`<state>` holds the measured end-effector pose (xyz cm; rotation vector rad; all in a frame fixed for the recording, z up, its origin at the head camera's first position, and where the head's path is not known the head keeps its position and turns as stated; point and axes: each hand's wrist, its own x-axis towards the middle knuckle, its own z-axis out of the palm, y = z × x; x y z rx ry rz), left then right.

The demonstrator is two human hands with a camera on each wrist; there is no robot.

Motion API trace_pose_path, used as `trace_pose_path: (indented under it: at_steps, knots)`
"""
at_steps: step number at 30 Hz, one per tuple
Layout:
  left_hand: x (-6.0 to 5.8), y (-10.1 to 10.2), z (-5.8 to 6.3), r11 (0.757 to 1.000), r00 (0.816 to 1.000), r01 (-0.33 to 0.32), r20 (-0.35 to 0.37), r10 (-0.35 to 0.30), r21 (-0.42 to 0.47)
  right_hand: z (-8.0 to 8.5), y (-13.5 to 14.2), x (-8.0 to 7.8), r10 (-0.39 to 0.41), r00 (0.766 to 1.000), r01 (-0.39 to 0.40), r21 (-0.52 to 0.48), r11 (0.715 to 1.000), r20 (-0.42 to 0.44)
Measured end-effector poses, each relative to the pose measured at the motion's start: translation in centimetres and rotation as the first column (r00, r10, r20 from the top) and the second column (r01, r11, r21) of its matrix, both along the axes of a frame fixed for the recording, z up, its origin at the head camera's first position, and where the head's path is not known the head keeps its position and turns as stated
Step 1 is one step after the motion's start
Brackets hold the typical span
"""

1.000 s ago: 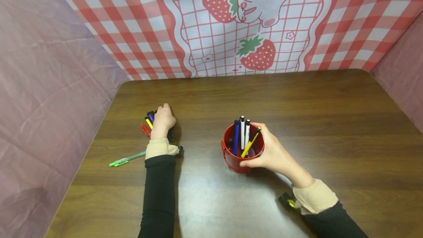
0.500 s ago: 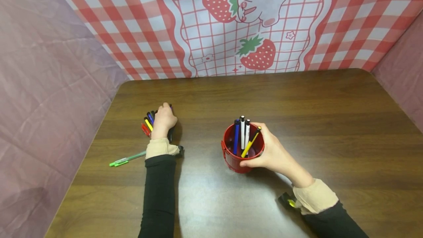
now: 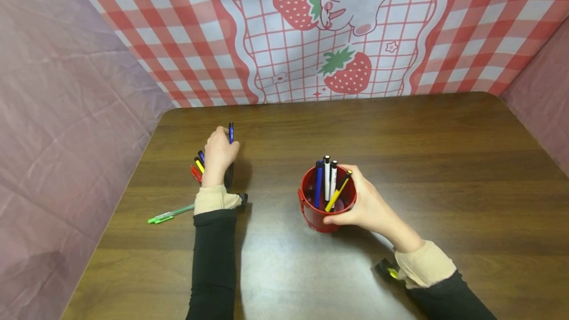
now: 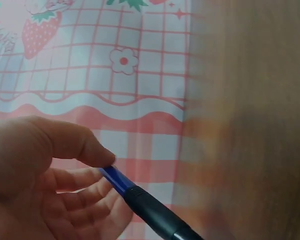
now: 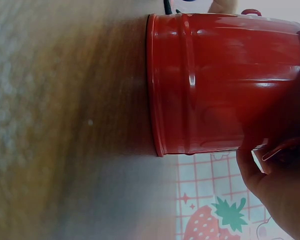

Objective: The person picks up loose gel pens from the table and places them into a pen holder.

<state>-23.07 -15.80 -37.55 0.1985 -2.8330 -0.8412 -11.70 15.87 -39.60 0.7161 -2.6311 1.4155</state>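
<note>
My left hand point(image 3: 220, 154) pinches a blue pen point(image 3: 231, 133) between thumb and fingers, above the left side of the table. In the left wrist view the pen's black grip point(image 4: 152, 212) points down to the right. Under and beside that hand lie a yellow pen point(image 3: 199, 165), a red pen point(image 3: 196, 174) and another blue one, partly hidden. My right hand point(image 3: 373, 209) grips a small red bucket point(image 3: 314, 218) by its side, thumb toward the front. Inside stand a blue pen point(image 3: 318, 186), two white pens point(image 3: 327, 179) and a tilted yellow pen point(image 3: 339, 191).
A green pen point(image 3: 171, 214) lies left of my left wrist, its tip end hidden by the cuff. The brown wooden table point(image 3: 400, 137) ends at a checked strawberry cloth point(image 3: 342, 70) behind and a pink cloth point(image 3: 89, 112) on the left.
My left hand has risen from the pile and moved slightly away from me, bringing a blue pen up with it. The right hand and bucket have stayed in place.
</note>
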Motion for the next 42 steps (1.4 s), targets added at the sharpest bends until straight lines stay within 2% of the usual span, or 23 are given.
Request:
trace_pose_path:
  at_steps: [4, 9, 16, 21, 32, 37, 42]
  knots:
    - [0.1, 0.4, 0.5, 0.998, 0.994, -0.040, -0.104, 0.045, 0.048, 0.0, 0.0, 0.0, -0.007, 1.000, 0.007, 0.006, 1.000, 0.001]
    - [0.4, 0.9, 1.4, 0.994, 0.974, -0.063, -0.213, 0.081, 0.091, 0.0, 0.0, 0.1, -0.019, 1.000, 0.019, 0.008, 1.000, 0.001]
    - [1.3, 1.7, 3.2, 0.990, 0.960, -0.042, -0.270, 0.077, 0.132, 0.1, -0.1, 0.0, -0.011, 1.000, 0.011, 0.001, 1.000, 0.016]
    - [2.1, 2.6, 4.2, 0.988, 0.954, -0.001, -0.297, 0.048, 0.156, 0.2, -0.2, 0.0, -0.009, 1.000, 0.009, -0.008, 1.000, 0.025]
    - [3.6, 4.8, 5.9, 0.984, 0.930, 0.131, -0.358, -0.080, 0.120, 0.1, 0.0, 0.1, -0.007, 0.999, 0.008, -0.012, 1.000, 0.047]
    - [4.4, 5.4, 6.7, 0.967, 0.921, 0.192, -0.371, -0.118, 0.169, 0.0, 0.0, 0.0, -0.003, 0.999, 0.003, -0.011, 1.000, 0.033]
    - [5.2, 5.9, 7.4, 0.950, 0.897, 0.248, -0.416, -0.151, 0.189, 0.0, 0.0, 0.0, -0.002, 1.000, 0.002, -0.008, 1.000, 0.027]
